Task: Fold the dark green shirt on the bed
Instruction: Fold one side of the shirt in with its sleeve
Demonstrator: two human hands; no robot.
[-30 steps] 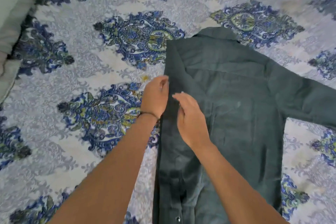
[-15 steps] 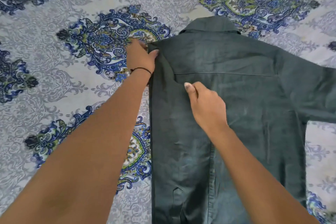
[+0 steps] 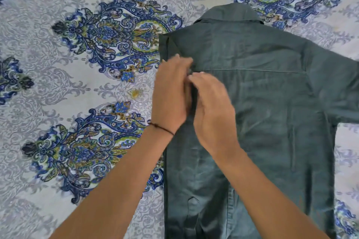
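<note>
The patterned bedspread (image 3: 81, 87) carries the dark green shirt (image 3: 262, 112), lying back-up, collar away from the person. Both hands rest flat, fingers loose, on the shirt's folded left side: left hand (image 3: 171, 95) at its edge, right hand (image 3: 211, 106) touching beside it.

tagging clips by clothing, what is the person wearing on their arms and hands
Both forearms are bare, with no sleeves in view. The left hand has a thin dark cord bracelet around its wrist. The right hand shows no ring, watch or band, and neither hand wears a glove.
</note>
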